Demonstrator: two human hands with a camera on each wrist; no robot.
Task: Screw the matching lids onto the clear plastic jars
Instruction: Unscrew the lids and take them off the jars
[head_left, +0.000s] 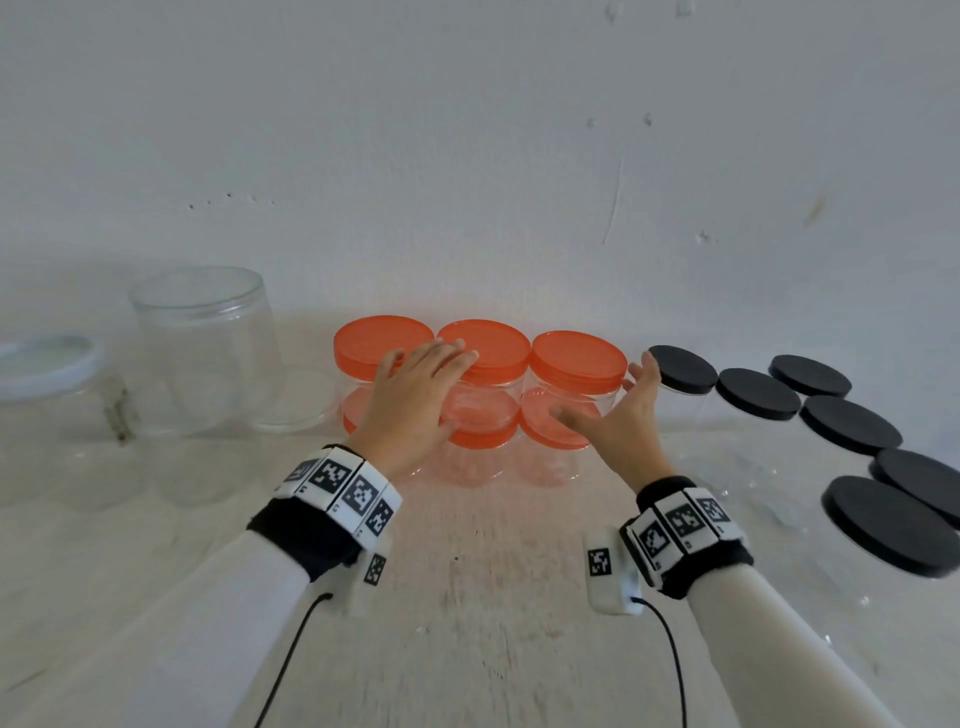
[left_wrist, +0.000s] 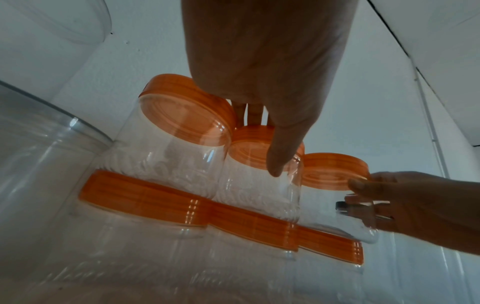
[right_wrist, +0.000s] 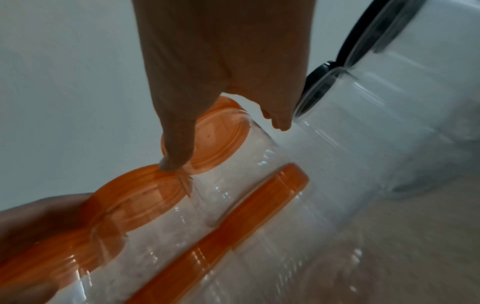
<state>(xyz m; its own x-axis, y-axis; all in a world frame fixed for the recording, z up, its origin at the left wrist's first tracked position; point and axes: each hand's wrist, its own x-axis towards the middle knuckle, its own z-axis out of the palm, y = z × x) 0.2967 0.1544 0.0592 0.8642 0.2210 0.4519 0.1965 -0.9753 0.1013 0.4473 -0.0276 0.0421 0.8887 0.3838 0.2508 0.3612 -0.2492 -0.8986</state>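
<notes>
Clear jars with orange lids stand in two tiers against the wall. My left hand (head_left: 423, 389) lies over the top middle jar's orange lid (head_left: 493, 343), fingers straight across it; in the left wrist view the thumb (left_wrist: 279, 162) points down the jar's front. My right hand (head_left: 618, 410) is spread round the top right jar (head_left: 576, 364), thumb in front, fingers beside its right wall. The right wrist view shows that thumb (right_wrist: 174, 158) touching where two orange lids meet. The top left jar (head_left: 383, 340) stands untouched.
Several black-lidded jars (head_left: 758, 392) crowd the right side, the nearest just beyond my right fingers. A tall lidless clear jar (head_left: 208, 348) and a white-lidded jar (head_left: 47, 364) stand at the left. The pale tabletop (head_left: 467, 597) lies bare in front of the stack.
</notes>
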